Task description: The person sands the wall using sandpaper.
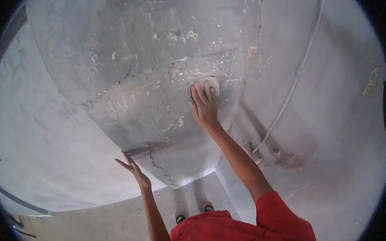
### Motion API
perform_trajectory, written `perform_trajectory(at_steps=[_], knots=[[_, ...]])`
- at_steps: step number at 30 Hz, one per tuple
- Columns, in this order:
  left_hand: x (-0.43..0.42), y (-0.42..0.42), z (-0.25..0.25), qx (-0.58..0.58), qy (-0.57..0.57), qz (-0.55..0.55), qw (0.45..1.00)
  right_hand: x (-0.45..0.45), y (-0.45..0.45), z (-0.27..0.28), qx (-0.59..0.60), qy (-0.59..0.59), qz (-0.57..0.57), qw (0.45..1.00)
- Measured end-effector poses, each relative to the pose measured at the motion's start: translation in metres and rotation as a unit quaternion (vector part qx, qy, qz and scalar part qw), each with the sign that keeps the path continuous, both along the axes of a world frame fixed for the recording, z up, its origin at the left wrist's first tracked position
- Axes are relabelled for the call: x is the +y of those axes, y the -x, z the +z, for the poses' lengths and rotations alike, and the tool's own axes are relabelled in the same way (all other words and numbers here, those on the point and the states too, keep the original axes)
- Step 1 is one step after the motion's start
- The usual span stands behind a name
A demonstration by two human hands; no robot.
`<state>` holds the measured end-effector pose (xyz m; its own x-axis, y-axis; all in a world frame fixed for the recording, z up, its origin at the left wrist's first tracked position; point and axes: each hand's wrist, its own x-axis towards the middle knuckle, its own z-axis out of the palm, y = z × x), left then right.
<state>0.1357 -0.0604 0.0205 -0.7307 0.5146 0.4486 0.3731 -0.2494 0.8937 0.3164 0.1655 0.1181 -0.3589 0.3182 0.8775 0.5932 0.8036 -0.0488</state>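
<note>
My right hand [204, 106] presses a pale, square-cornered flat pad [212, 83], which looks like folded sandpaper, against the grey wall panel [157, 109]. Its fingers lie across the pad's face, and the pad's underside is hidden. The panel around it is patchy, with white scuffs, scraped marks and a thin crack [157, 165] low down. At the panel's lower left edge is my left hand [134, 168], fingers stretched out and apart, with nothing in it. Its fingertips are at the corner edge; whether they touch it I cannot tell.
A thin pale conduit [292, 87] runs down the wall on the right to a rough hole. A smooth lighter wall [63, 149] extends to the left. Below are the dusty floor [102, 221] and my shoes [180, 218] near the wall's foot.
</note>
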Motion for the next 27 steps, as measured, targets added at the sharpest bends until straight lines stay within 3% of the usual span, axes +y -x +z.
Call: perform_trajectory(at_steps=[2,5,8,12,15,16,19,22,27], knots=[[-0.001,0.006,-0.006,-0.034,-0.015,0.006,0.999,-0.002,-0.001,-0.043,-0.023,0.029,-0.019,0.999],[-0.005,0.022,-0.038,0.003,-0.023,-0.012,1.000,-0.012,-0.024,-0.191,-0.104,0.146,0.007,0.984],[-0.014,-0.005,-0.010,-0.029,-0.049,-0.045,0.997,-0.013,-0.034,-0.164,-0.150,0.090,-0.023,0.984],[0.002,-0.007,-0.017,0.022,-0.055,-0.022,0.998,0.018,-0.021,-0.005,0.038,0.052,-0.033,0.997],[0.000,-0.021,-0.014,-0.024,-0.050,0.011,0.998,0.028,-0.028,-0.018,0.020,0.006,-0.027,0.999],[0.004,-0.021,-0.012,-0.029,-0.046,0.022,0.998,0.021,-0.030,-0.041,-0.017,0.048,-0.023,0.998],[-0.002,-0.025,-0.015,-0.027,-0.059,0.028,0.998,0.011,-0.048,-0.184,-0.097,0.127,0.046,0.986],[-0.005,-0.031,-0.015,-0.033,-0.046,0.018,0.998,0.002,-0.052,-0.175,-0.079,0.111,0.029,0.990],[0.006,-0.034,-0.019,-0.027,-0.021,0.029,0.999,0.038,-0.041,-0.022,0.021,0.042,-0.012,0.999]])
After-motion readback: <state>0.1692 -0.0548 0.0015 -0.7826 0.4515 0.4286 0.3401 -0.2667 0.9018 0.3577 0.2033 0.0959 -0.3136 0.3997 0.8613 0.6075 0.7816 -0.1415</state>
